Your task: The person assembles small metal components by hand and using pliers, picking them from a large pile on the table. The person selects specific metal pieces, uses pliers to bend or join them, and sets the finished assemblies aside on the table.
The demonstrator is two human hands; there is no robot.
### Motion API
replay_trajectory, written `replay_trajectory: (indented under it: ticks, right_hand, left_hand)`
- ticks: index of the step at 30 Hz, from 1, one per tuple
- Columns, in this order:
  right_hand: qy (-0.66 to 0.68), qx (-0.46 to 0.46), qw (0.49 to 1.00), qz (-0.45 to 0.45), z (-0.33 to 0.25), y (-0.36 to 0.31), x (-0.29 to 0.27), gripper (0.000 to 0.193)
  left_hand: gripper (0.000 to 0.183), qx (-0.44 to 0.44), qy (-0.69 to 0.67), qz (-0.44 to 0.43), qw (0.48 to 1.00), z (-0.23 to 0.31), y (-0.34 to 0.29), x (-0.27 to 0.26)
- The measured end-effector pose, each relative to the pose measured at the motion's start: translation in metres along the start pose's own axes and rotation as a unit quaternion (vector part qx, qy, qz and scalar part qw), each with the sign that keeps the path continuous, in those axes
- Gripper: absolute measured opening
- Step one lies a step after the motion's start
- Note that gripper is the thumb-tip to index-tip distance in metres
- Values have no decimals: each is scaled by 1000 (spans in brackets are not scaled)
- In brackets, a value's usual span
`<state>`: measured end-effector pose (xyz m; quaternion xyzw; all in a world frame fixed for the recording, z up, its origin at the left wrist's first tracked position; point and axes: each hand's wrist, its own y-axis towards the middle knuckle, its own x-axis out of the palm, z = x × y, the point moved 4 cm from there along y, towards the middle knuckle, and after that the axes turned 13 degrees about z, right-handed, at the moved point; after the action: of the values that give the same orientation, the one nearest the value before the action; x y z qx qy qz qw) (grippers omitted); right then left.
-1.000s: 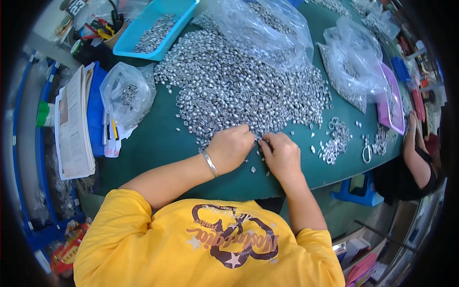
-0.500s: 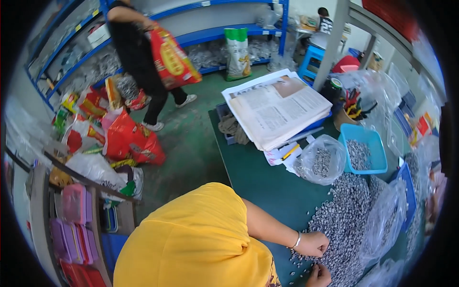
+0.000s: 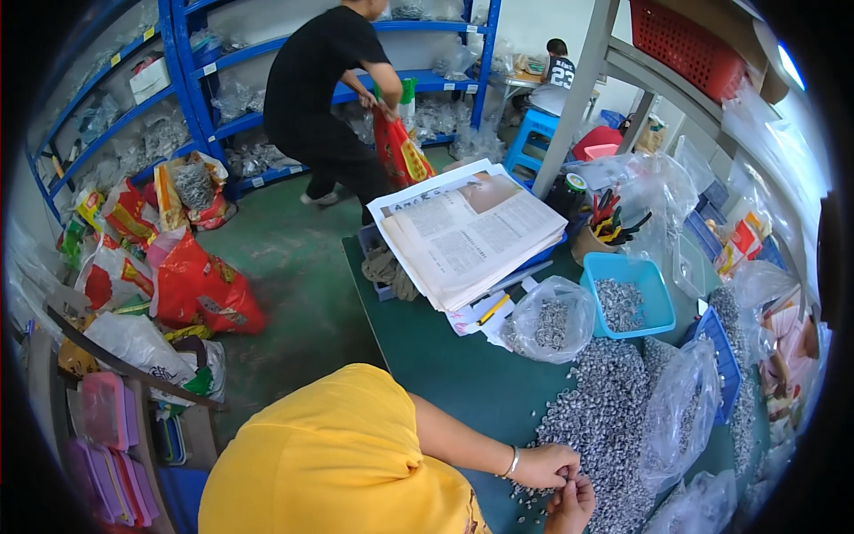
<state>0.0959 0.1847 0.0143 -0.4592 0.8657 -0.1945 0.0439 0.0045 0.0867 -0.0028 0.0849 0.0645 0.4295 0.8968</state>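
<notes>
My left hand (image 3: 541, 465), with a silver bracelet at its wrist, reaches over the left edge of a large heap of small grey metal pieces (image 3: 600, 418) on the green table (image 3: 445, 356). Its thumb and fingers are pinched together. Just below it, my right hand (image 3: 572, 509) is also pinched, its fingertips meeting those of the left. Whatever lies between the fingertips is too small to make out. Loose pieces are scattered by the left wrist.
Beyond the heap are a turquoise basin (image 3: 656, 307) and a plastic bag (image 3: 559, 329) of metal pieces. A stack of newspapers (image 3: 471, 231) lies farther back. Another clear bag (image 3: 680, 418) is right of the heap. A person in black (image 3: 316, 80) bends over a red sack (image 3: 398, 156).
My hands, apart before, now meet at the fingertips. The person in black has moved right and bent down with the red sack. The whole view has shifted somewhat.
</notes>
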Motion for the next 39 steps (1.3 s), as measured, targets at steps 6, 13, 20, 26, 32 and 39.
replay_trajectory:
  ticks: [6, 13, 20, 26, 32, 39]
  right_hand:
    - [61, 87, 992, 75, 0, -6, 10, 16]
    - [235, 180, 955, 13, 14, -9, 39, 26]
    - [215, 234, 945, 82, 23, -3, 51, 16]
    - [191, 219, 954, 74, -18, -9, 60, 24]
    - [299, 203, 932, -17, -22, 4, 52, 23]
    - [408, 204, 889, -45, -12, 18, 45, 25]
  left_hand:
    - [15, -223, -187, 16, 957, 13, -9, -15]
    - [12, 167, -19, 45, 985, 29, -11, -14]
    - [20, 240, 34, 79, 967, 33, -20, -28]
    - [26, 216, 183, 179, 942, 19, -13, -80]
    - [42, 44, 333, 81, 938, -17, -11, -88]
    - [45, 54, 332, 28, 941, -20, -12, -88]
